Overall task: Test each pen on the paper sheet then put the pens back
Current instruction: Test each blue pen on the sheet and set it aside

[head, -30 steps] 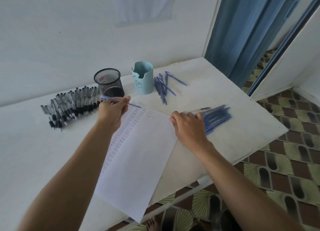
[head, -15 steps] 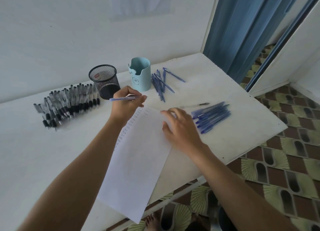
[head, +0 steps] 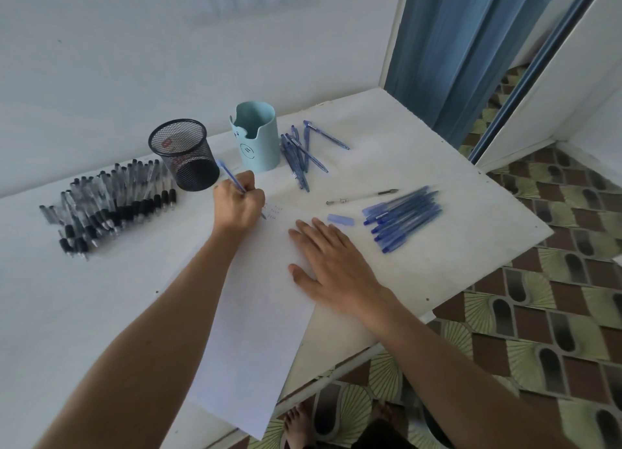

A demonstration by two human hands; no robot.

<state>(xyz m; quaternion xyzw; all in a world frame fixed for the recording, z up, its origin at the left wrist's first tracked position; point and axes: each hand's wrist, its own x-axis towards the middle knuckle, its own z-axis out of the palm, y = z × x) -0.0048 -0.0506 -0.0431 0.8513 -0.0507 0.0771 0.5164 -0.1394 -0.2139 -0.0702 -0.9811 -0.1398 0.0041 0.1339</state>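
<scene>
The big white table (head: 420,166) holds everything. A long paper sheet (head: 255,314) lies on it, and one corner sticks out over the near edge. The right hand (head: 333,263) lies flat on the sheet with its fingers spread. The left hand (head: 239,206) is curled tight round a blue pen (head: 230,176) — the tip touches the top of the sheet. Black pens (head: 111,199) lie in a row on the left and a bunch of blue pens (head: 404,216) on the right. A black mesh cup (head: 185,155) and a light blue cup (head: 257,139) stand behind — a small blue cap (head: 340,219) lies near the right fingers.
</scene>
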